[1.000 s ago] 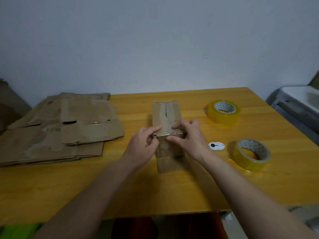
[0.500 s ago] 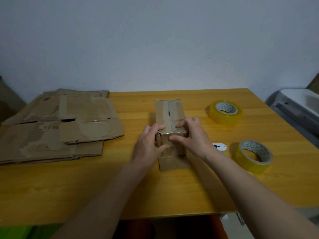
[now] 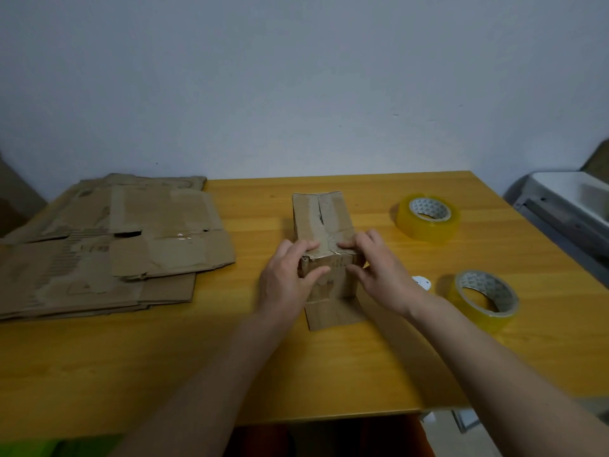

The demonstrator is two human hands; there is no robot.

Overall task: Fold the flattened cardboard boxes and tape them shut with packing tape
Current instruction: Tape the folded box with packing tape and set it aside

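Seen from the head camera, a small folded brown cardboard box (image 3: pixel 324 255) stands near the middle of the yellow wooden table (image 3: pixel 329 367), its top flaps closed under a strip of clear tape. The left hand (image 3: pixel 285 285) grips the box's near left corner, fingers curled over the top edge and thumb pressed on the near face. The right hand (image 3: pixel 384 275) grips the near right corner in the same way, fingertips on the taped top and thumb against the front. A pile of flattened brown cardboard boxes (image 3: pixel 108 245) lies on the left of the table, well apart from the box. To the right, a roll of yellowish clear packing tape (image 3: pixel 427 216) lies at the far side and a second such roll (image 3: pixel 484 298) nearer. A small white disc (image 3: pixel 421 282) lies between the right hand and the nearer roll. A grey-white appliance (image 3: pixel 566 206) stands beyond the table's right edge.
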